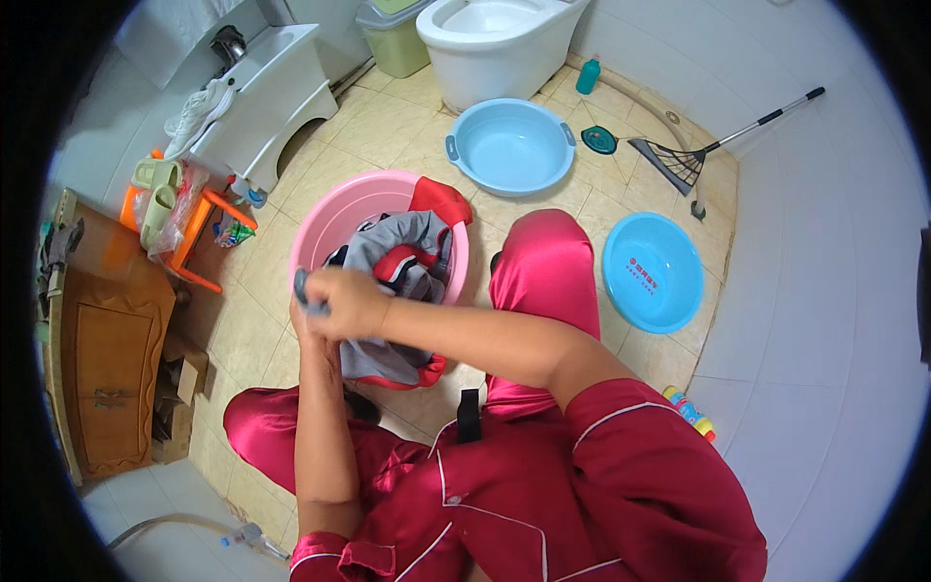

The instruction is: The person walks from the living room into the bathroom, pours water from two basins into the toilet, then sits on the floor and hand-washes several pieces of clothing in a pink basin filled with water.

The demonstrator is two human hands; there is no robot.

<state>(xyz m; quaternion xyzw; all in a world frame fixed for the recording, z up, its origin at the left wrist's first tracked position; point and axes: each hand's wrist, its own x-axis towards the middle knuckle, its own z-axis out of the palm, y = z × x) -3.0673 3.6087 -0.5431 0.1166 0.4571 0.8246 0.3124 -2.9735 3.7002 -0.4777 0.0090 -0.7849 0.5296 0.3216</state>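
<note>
In front of me my right hand (350, 304) is closed around a bunched piece of grey cloth (301, 286), of which small ends stick out. My left hand (305, 326) is at the same cloth, just below and partly hidden by the right hand; both are a little blurred. They are over the left part of a pink plastic basin (320, 211). Wet-looking grey, red and black clothing (385, 244) with white trim fills much of this basin, and a red part (440, 200) hangs over its rim.
A light blue basin (513, 149) with liquid and a second blue basin (647, 254) stand on the tiled floor. Around are a toilet (480, 65), a squeegee-like rake (676, 164), a green bottle (588, 76), an orange stool (193, 240) with slippers, and a wooden cabinet (116, 378).
</note>
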